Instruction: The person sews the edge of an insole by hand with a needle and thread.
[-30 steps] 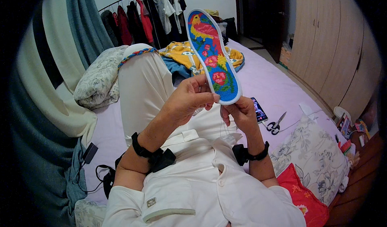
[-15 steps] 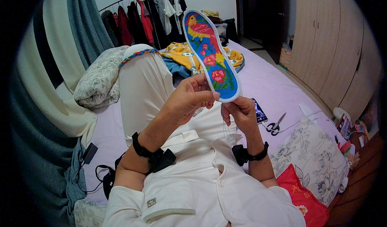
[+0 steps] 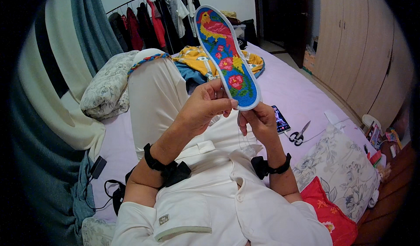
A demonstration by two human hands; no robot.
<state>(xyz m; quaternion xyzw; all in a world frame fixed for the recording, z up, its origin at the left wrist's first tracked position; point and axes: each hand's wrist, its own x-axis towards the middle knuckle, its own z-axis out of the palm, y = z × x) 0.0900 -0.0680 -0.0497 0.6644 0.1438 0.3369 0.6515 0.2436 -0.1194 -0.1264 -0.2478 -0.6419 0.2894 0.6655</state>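
An embroidered insole (image 3: 226,63) stands upright in front of me, its wide end up. It has a white rim and a bright pattern of a bird and pink flowers on blue. My left hand (image 3: 211,101) pinches its lower left edge between thumb and fingers. At the bottom end, my right hand (image 3: 261,121) has its thumb and fingers closed on the rim. Thin pale thread (image 3: 242,137) hangs below the right fingers toward my lap. Whether those fingers also hold a needle is hidden.
Scissors (image 3: 300,133) and a lit phone (image 3: 280,120) lie on the pale bed sheet (image 3: 288,82) to the right. A floral pillow (image 3: 337,169) and red cloth (image 3: 329,213) are nearer. Beyond my raised knee lies a yellow patterned blanket (image 3: 192,55). A small black box (image 3: 98,167) sits left.
The insole's upper end has tipped slightly left and up. Both hands keep their hold in nearly the same place.
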